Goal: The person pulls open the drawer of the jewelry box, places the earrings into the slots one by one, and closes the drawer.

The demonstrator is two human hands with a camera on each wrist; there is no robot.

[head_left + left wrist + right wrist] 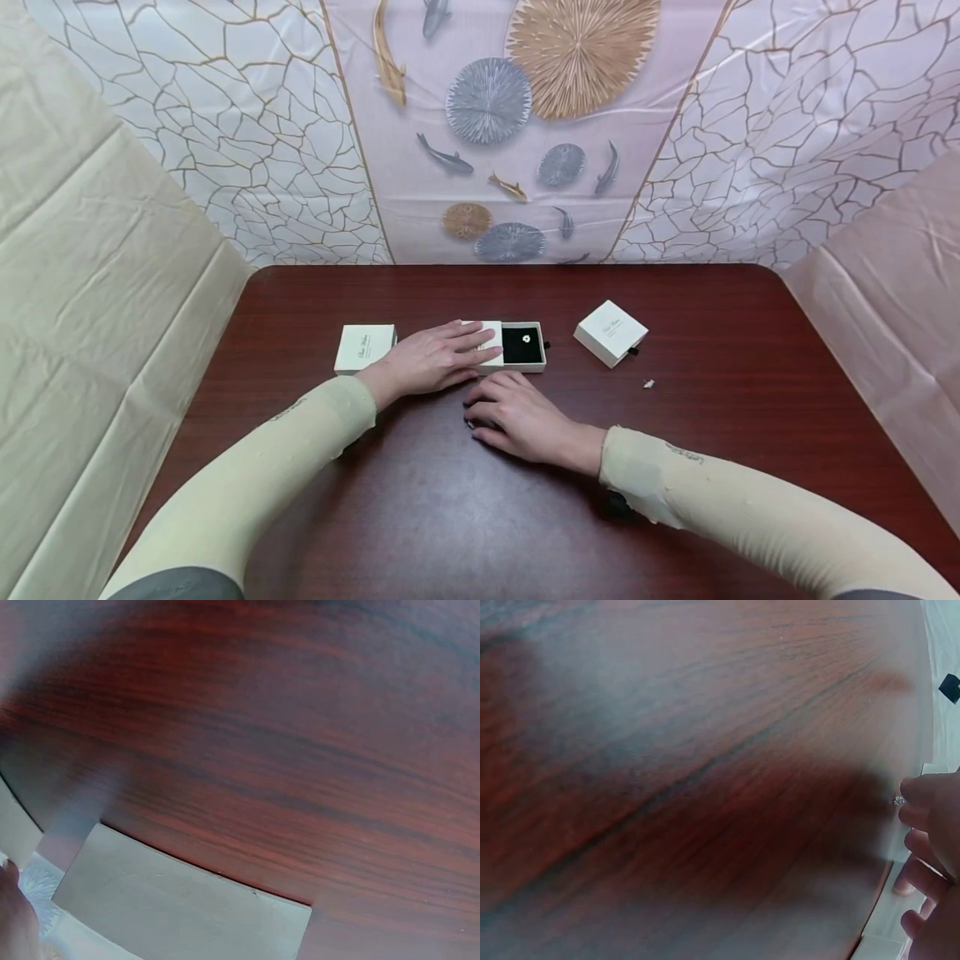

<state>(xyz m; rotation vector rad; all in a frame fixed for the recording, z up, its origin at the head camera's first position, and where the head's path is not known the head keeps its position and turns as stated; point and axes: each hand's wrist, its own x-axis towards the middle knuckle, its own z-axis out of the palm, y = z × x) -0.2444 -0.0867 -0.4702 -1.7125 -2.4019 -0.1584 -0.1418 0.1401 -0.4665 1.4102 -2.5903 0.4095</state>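
My left hand (431, 360) lies with extended fingers across the white sleeve of the middle box (492, 327), its thumb low along the near side. The drawer (543, 354) is pulled out to the right, showing a black pad (517, 350) with a small sparkly stud earring (527, 339) on it. Just in front of that box, my right hand (525, 421) pinches a tiny shiny piece (898, 800) that looks like another earring, mostly covered by thumb and fingertip. In the left wrist view, the side of a white box (187, 900) shows near the bottom.
A closed white box (365, 346) with printed lettering sits left of the left hand. Another white box (611, 332) with a black pull tab stands angled at the right, and a small shiny piece (648, 384) lies in front of it on the dark red table (720, 350).
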